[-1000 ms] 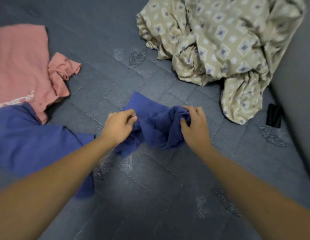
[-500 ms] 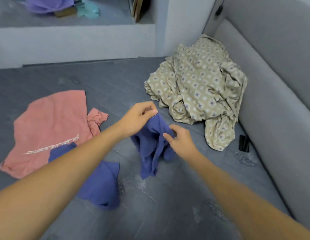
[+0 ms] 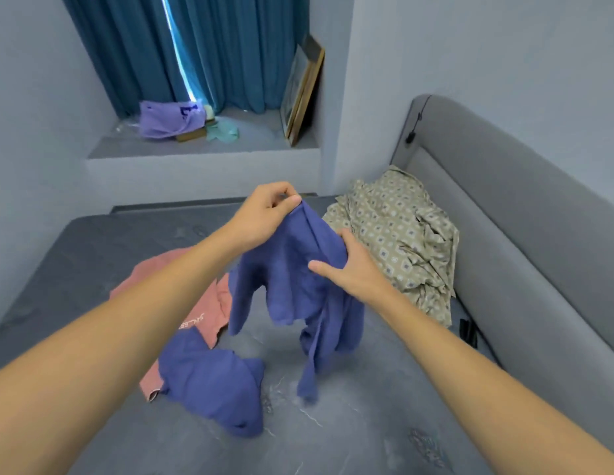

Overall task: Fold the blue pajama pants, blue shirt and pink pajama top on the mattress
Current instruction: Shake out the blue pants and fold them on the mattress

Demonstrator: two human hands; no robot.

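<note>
A blue garment (image 3: 291, 289) hangs in the air above the grey mattress (image 3: 350, 426); I cannot tell whether it is the pants or the shirt. My left hand (image 3: 264, 214) pinches its top edge at the highest point. My right hand (image 3: 353, 269) grips the cloth lower down on its right side. A second blue garment (image 3: 213, 382) lies crumpled on the mattress below my left forearm. The pink pajama top (image 3: 202, 317) lies flat behind it, partly hidden by my arm and the blue cloth.
A crumpled beige patterned sheet (image 3: 398, 234) is heaped at the back right against the grey padded headboard (image 3: 525, 221). A small black object (image 3: 468, 332) lies by the headboard. Behind the mattress is a ledge with a purple bag (image 3: 168, 120) and a leaning picture frame (image 3: 302, 94).
Both hands have lifted the blue garment off the mattress and raised it high, so it now hangs open. The view has tilted up to show the wall, curtain and ledge.
</note>
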